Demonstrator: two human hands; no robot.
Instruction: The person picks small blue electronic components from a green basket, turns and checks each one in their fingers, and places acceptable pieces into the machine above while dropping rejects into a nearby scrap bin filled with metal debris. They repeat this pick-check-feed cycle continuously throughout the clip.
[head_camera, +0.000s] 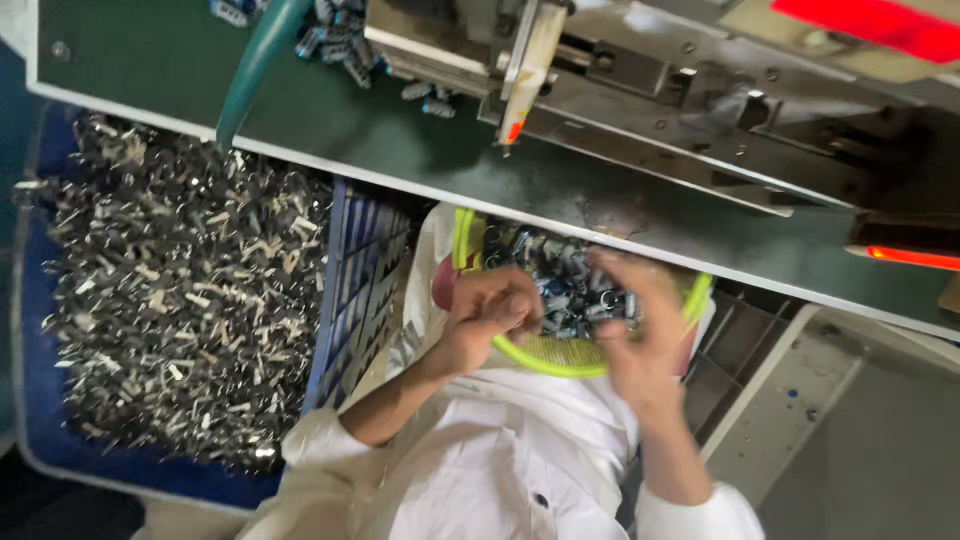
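Two hands over yellow-green basket tucked under bench edge, left hand clenched, right hand pinching capacitors

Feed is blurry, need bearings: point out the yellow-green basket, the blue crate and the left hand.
yellow-green basket (560, 366): head view, near rim.
blue crate (352, 290): head view, slatted right wall.
left hand (490, 318): head view, back of hand.
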